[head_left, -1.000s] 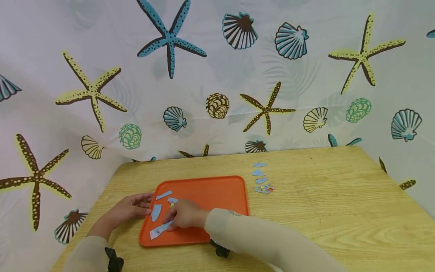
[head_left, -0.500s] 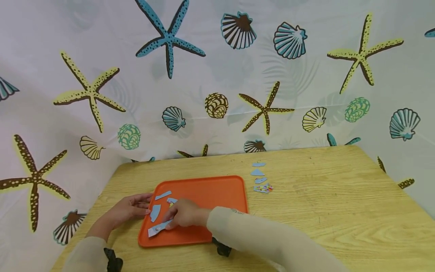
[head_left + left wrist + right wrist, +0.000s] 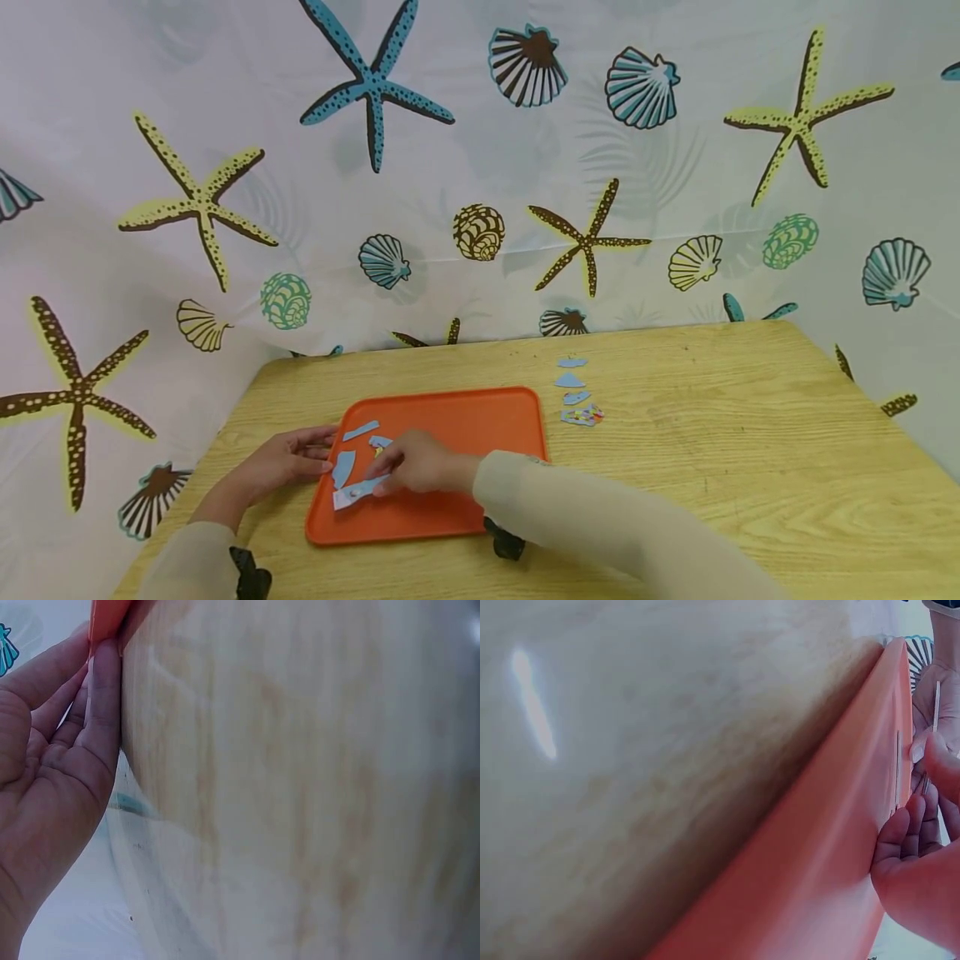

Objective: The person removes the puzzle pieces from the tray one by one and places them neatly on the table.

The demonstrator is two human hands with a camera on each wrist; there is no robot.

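In the head view my right hand is over the orange tray and pinches a light blue puzzle piece, a long strip with a small print, between thumb and fingers. The right wrist view shows this piece edge-on, lifted off the tray. A plain curved piece lies just beyond it, close to or under its edge; I cannot tell which. A narrow strip and a partly hidden piece with a yellow print lie farther back. My left hand touches the tray's left rim with extended fingers.
Several more light blue pieces stand in a column on the wooden table, right of the tray. The nearest piece has a colourful print. A white cloth with starfish and shells hangs behind the table.
My right hand has moved slightly away from me and to the right, carrying the long puzzle piece nearer the plain curved piece. The left hand stays at the tray's rim.
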